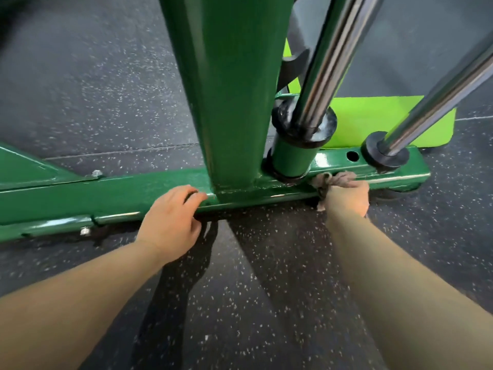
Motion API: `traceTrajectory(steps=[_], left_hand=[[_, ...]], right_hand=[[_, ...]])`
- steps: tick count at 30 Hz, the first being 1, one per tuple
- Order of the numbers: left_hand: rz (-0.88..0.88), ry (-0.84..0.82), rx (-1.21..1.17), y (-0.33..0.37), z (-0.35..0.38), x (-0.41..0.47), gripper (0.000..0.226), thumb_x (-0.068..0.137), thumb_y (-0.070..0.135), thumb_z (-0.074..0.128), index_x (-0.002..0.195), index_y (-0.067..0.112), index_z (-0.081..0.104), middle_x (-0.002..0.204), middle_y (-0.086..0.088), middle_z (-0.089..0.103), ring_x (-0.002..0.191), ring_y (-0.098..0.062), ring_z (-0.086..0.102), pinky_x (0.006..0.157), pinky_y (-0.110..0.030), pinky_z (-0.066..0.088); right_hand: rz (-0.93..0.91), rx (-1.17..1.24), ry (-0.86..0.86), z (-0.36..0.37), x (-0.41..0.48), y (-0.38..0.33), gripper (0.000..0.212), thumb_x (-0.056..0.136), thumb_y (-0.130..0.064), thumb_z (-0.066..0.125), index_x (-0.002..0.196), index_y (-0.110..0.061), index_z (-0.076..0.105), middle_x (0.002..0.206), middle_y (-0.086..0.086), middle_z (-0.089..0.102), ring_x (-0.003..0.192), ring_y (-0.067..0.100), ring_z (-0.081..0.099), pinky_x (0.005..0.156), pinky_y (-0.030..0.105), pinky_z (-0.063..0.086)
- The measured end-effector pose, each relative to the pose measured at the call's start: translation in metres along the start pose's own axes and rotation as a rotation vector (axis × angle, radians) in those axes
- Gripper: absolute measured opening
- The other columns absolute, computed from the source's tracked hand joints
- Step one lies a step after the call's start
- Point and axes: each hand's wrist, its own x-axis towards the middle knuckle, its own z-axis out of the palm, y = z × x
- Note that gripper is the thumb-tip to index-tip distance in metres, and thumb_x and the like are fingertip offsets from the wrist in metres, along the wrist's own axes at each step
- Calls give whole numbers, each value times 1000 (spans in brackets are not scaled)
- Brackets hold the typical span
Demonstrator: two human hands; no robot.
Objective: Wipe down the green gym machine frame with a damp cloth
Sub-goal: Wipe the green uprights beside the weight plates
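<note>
Gripping the bunched cloth (334, 180) in the right hand (346, 200) on the green frame (149, 194), low, right of the post (229, 89). Resting the loosely curled left hand (170, 222) left of it. Possibly risking snagging on the black collar (280, 177) beside.

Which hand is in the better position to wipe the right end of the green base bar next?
The right hand. It grips the cloth against the base bar, near its right end. The left hand rests on the bar farther left, holding no cloth.
</note>
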Motion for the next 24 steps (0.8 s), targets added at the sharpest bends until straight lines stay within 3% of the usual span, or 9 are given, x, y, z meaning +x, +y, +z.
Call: traceTrajectory(steps=[2, 4, 6, 10, 12, 15, 19, 22, 24], left_hand=[[-142, 0, -79, -5, 0, -4, 49, 77, 8, 67, 126, 11, 60, 125, -8, 57, 117, -30, 52, 101, -44, 45], [-162, 3, -127, -9, 1, -9, 47, 82, 9, 63, 128, 14, 58, 131, -5, 53, 122, -27, 47, 101, -41, 44], [-145, -3, -153, -11, -1, -9, 44, 85, 9, 60, 129, 16, 57, 133, -2, 51, 124, -24, 45, 98, -38, 44], [-152, 6, -170, -16, -4, -7, 41, 86, 9, 59, 127, 17, 58, 133, 2, 52, 123, -21, 46, 96, -34, 45], [-160, 0, -184, -15, -3, -7, 40, 88, 12, 59, 127, 19, 57, 133, 4, 51, 123, -19, 45, 95, -33, 46], [-210, 10, -236, -13, -3, -7, 36, 90, 13, 56, 126, 20, 58, 131, 5, 51, 121, -18, 45, 93, -33, 46], [-344, 82, -382, -10, -8, -9, 42, 89, 12, 56, 129, 23, 56, 127, 6, 55, 119, -17, 50, 95, -34, 45], [-261, 84, -514, -4, -8, -12, 64, 83, 15, 66, 141, 33, 46, 138, 10, 50, 125, -12, 46, 105, -31, 40], [-220, 67, -511, -5, -3, -7, 71, 80, 18, 72, 143, 37, 44, 144, 9, 45, 129, -15, 43, 109, -32, 37]], right_hand=[[-14, -29, -95, 26, -30, 18, 19, 69, -15, 59, 82, -28, 54, 95, 7, 66, 83, 33, 68, 80, 48, 58], [-49, -7, -152, 45, -74, 31, 38, 73, -16, 64, 106, -35, 60, 101, 5, 66, 85, 29, 67, 84, 44, 57], [-7, 83, -180, 51, -100, 39, 54, 80, -11, 65, 127, -36, 53, 104, -1, 65, 91, 25, 64, 86, 37, 53], [71, 207, -190, 41, -98, 36, 14, 88, -31, 69, 94, -31, 56, 99, -1, 69, 89, 19, 66, 76, 30, 46], [79, 216, -172, 41, -97, 30, 16, 89, -37, 66, 85, -27, 55, 90, -2, 68, 81, 19, 64, 72, 31, 48], [64, 170, -254, 56, -112, 26, 9, 87, -24, 70, 81, -23, 62, 82, -2, 71, 78, 22, 69, 76, 41, 58], [90, 144, -465, 84, -159, 31, 3, 86, -15, 70, 86, -18, 69, 84, -4, 72, 78, 10, 70, 70, 18, 56], [51, -4, -621, 98, -184, 32, 26, 90, -27, 53, 87, -14, 75, 92, 4, 74, 91, 24, 68, 84, 38, 56], [157, 55, -729, 97, -178, 25, 26, 97, -22, 48, 89, -18, 73, 92, 4, 74, 88, 20, 67, 76, 31, 55]])
